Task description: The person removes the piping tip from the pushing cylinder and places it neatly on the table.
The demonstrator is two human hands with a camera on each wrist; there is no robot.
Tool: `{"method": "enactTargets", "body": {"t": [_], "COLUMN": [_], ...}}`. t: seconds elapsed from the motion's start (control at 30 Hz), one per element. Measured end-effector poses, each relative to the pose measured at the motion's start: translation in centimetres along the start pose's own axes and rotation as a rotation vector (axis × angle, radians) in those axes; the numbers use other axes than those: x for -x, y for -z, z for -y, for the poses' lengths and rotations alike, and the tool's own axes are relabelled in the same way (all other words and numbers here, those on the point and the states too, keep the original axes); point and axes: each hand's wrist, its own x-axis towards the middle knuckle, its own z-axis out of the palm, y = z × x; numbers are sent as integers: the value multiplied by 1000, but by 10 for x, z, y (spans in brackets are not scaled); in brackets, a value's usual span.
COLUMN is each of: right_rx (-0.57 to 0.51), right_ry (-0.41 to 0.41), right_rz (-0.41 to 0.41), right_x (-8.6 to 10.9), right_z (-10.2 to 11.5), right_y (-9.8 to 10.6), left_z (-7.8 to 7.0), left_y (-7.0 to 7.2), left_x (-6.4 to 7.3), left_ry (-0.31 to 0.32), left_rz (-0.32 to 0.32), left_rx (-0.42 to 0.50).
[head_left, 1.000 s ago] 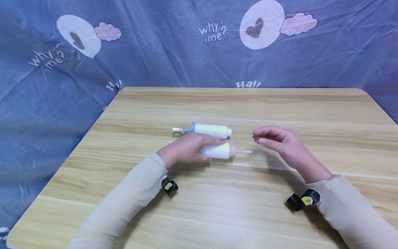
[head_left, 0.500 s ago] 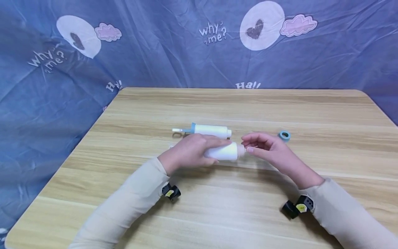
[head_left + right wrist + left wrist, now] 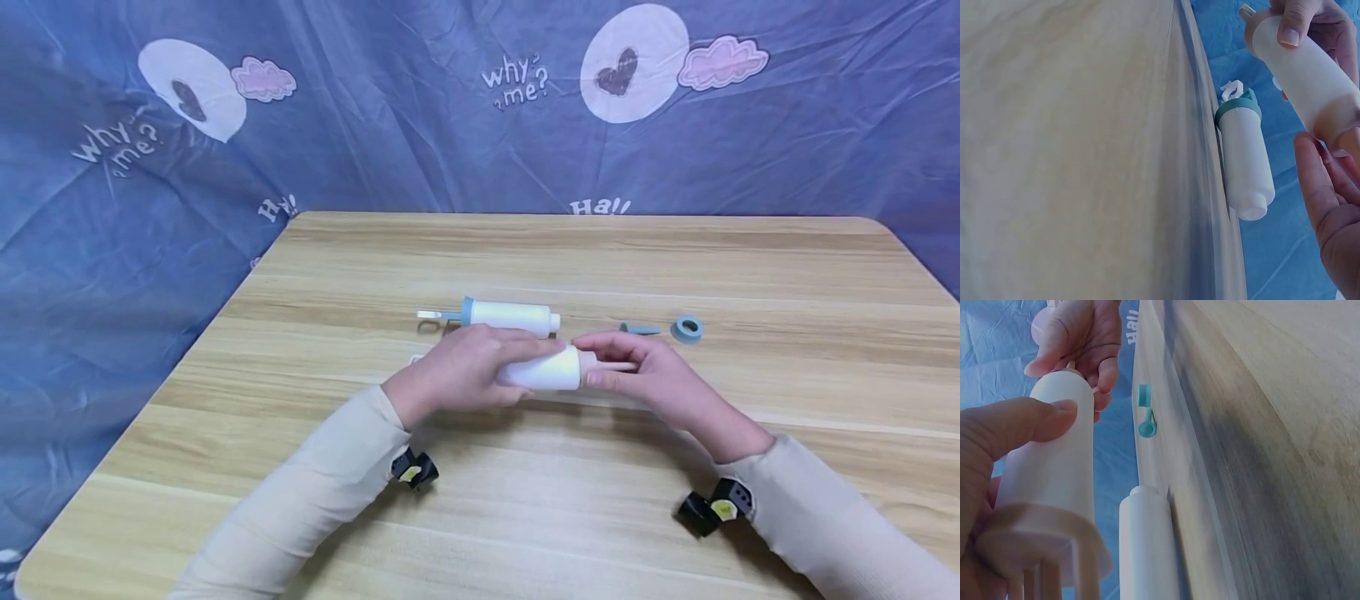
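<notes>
A white syringe-like tube (image 3: pixel 551 369) with a pink collar and thin pink nozzle lies across my left hand (image 3: pixel 465 362), tilted in the wrist views. The left fingers and thumb curl round its white barrel, the thumb (image 3: pixel 1054 422) lying along its side. At the nozzle end my right hand (image 3: pixel 652 371) has thumb and fingertips around the pink collar (image 3: pixel 1332 122). The slim nozzle (image 3: pixel 618 367) points into the right palm. A pink flange with prongs (image 3: pixel 1041 531) shows at the barrel's other end.
A second white tube (image 3: pixel 512 317) with a blue end and white pull handle lies just behind the left hand. Beyond the right hand lie a small blue nozzle (image 3: pixel 640 329) and a blue ring (image 3: pixel 687 329). All rest on the wooden table (image 3: pixel 487 508), before a blue curtain.
The right hand has moved left to the nozzle end and closed around the collar. The left hand has shifted the tube slightly right. The blue nozzle and ring have come into sight.
</notes>
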Motion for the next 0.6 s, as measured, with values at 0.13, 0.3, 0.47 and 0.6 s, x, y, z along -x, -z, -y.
{"method": "enactTargets", "body": {"t": [0.13,0.3,0.47,0.6], "right_rx": [14,23,33,55], "right_ry": [3,4,8,41], "right_rz": [13,9,-10,-18], "right_x": [-1,-1,-1,0], "right_z": [-1,-2,-2,-3], "right_y": [0,1,1,1], "left_z": [-2,-3,-2,-1], "left_y": [1,0,0,1], "left_x": [0,0,-1,-3], "left_ry": [-4,-12,-17,-4], "left_rz": [2,2,0,18], "left_rx": [-19,-18,23,60]}}
